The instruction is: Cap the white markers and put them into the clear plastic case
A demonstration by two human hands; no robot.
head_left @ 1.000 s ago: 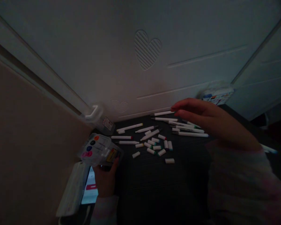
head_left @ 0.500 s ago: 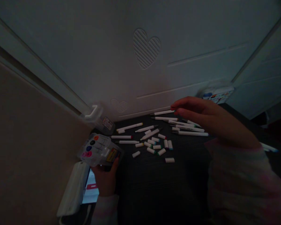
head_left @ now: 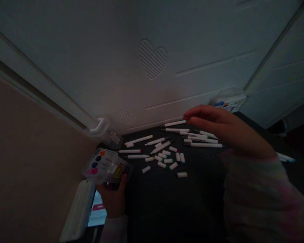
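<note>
In the dim head view, my left hand (head_left: 114,199) grips a clear plastic marker case (head_left: 101,165) from its near side, thumb up against the yellow-and-dark label. Orange, dark, blue and pink marker ends show inside it. My right hand (head_left: 212,123) hovers over the right side of the dark table, fingers curved and thumb apart from them, with nothing seen between them. Its fingertips are nearest to the green-tipped end of a white marker (head_left: 174,123). Several uncapped white markers (head_left: 205,145) lie below and beside this hand. Loose white caps (head_left: 168,161) are scattered mid-table.
Behind the table (head_left: 152,206) stands a white panel (head_left: 103,67) with embossed hearts. A clear container (head_left: 103,133) sits at the back left, another labelled pack (head_left: 231,101) at the back right. A white power strip (head_left: 77,212) and a lit screen (head_left: 97,212) lie at the left.
The view has shifted slightly, so the table items appear a little lower and further left. My right hand keeps nearly the same pose; my left hand still holds the case.
</note>
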